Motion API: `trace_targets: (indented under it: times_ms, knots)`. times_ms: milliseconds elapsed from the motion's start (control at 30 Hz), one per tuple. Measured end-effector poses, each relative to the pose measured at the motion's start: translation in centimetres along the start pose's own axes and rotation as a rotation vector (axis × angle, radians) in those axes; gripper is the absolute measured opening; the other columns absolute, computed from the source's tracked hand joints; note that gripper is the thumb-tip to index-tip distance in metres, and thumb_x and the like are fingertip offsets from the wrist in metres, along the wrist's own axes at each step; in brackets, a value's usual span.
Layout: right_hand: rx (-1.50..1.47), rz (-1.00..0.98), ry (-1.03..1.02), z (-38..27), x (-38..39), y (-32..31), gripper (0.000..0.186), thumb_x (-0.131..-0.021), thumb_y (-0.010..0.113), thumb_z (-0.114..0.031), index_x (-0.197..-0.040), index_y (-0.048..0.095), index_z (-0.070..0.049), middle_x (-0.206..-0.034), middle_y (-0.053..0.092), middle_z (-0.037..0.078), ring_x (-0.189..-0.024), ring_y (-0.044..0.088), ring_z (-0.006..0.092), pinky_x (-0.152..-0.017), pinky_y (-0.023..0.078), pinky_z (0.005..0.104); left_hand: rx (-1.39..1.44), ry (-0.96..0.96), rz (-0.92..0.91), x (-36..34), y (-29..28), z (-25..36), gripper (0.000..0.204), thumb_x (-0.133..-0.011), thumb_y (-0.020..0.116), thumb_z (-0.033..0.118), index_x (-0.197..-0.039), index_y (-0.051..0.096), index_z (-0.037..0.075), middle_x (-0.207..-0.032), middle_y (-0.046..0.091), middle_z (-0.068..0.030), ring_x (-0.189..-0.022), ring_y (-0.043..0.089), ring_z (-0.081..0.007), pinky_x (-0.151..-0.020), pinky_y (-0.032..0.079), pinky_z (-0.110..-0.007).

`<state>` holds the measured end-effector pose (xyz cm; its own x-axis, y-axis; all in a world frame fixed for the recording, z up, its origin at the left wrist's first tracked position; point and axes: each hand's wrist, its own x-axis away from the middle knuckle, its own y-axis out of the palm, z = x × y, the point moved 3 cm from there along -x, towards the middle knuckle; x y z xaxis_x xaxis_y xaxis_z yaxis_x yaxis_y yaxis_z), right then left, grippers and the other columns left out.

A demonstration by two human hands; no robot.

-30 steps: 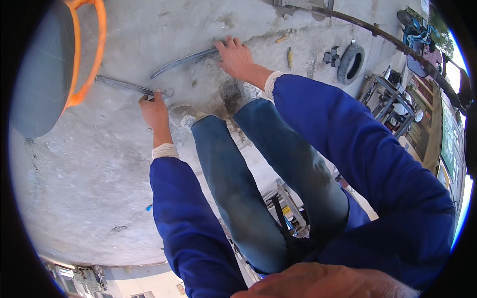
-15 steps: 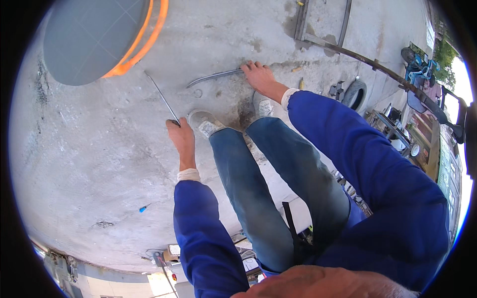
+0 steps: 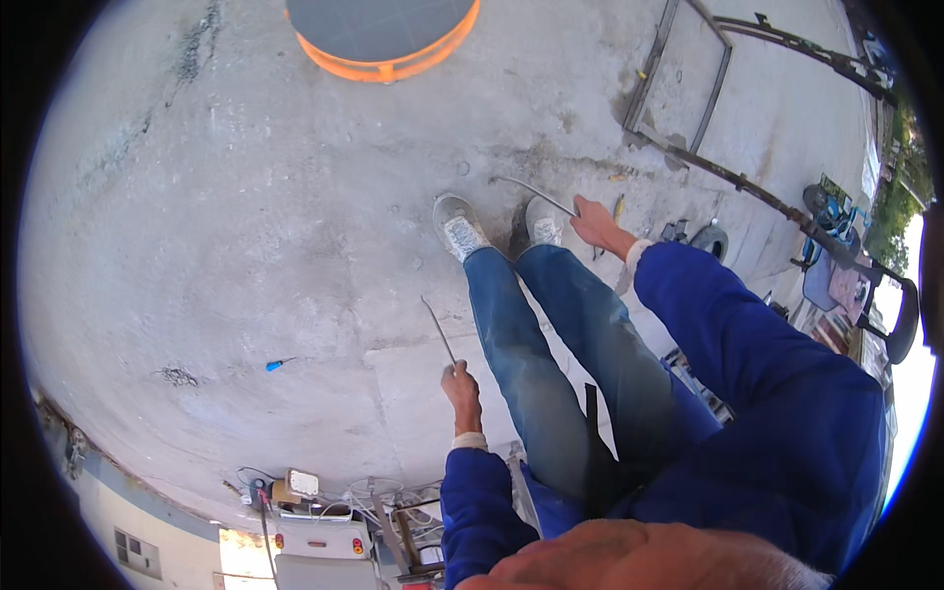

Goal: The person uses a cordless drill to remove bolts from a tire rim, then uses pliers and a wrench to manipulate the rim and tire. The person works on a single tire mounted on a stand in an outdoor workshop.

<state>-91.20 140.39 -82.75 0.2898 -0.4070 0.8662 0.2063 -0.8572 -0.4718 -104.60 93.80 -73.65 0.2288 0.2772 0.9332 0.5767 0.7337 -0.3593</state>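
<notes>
Left hand (image 3: 461, 387) hides rod (image 3: 440, 331) end; grey disc (image 3: 385, 29) cropped.

Nothing legible comes up anywhere right now. Down at the bottom, a small red mark (image 3: 317, 543) sits on the white, boxy vehicle body with red lamps (image 3: 336, 534), far too tiny to make out, and over on the right, a dark panel with yellowish markings (image 3: 836, 190) by the blue two-wheeled vehicle (image 3: 838, 209) is just as unreadable.
</notes>
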Motion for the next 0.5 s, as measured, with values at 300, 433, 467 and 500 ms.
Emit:
trace_targets:
  times_ms: [300,433,467,500]
  knots:
    - [0.278,-0.048,0.167,4.3,21.5,-15.3,0.051,-0.096,0.064,-0.037,-0.119,0.058,0.008,-0.116,0.070,0.037,-0.112,0.067,0.0529,-0.096,0.053,0.0567,0.388,-0.282,-0.059,24.6,-1.4,-20.0,0.036,-0.105,0.060,0.036,-0.098,0.065,0.001,-0.058,0.046,-0.0006,-0.041,0.043,-0.0140,-0.038,0.033,-0.032]
    - [0.433,-0.004,-0.116,0.7,24.6,-21.6,0.057,-0.104,0.055,-0.046,-0.098,0.073,0.007,-0.104,0.073,0.034,-0.105,0.070,0.0498,-0.092,0.052,0.0569,0.617,-0.327,-0.030,33.9,4.8,-26.8,0.042,-0.104,0.060,0.037,-0.093,0.065,-0.003,-0.057,0.050,-0.0019,-0.041,0.046,-0.0151,-0.038,0.036,-0.033]
    - [0.391,0.002,-0.145,-0.2,25.1,-22.7,0.057,-0.105,0.053,-0.046,-0.096,0.074,0.006,-0.103,0.073,0.034,-0.104,0.070,0.0498,-0.092,0.052,0.0569,0.537,-0.233,-0.028,35.5,5.4,-27.7,0.044,-0.103,0.060,0.037,-0.092,0.068,-0.005,-0.058,0.053,-0.0041,-0.043,0.050,-0.0166,-0.040,0.038,-0.035]
    - [0.354,0.002,-0.187,-2.3,25.4,-23.7,0.058,-0.105,0.052,-0.047,-0.093,0.075,0.005,-0.102,0.073,0.033,-0.103,0.070,0.0498,-0.091,0.052,0.0569,0.530,-0.191,-0.012,37.0,6.5,-28.4,0.044,-0.102,0.061,0.038,-0.092,0.068,-0.005,-0.059,0.054,-0.0050,-0.045,0.051,-0.0176,-0.042,0.039,-0.036]
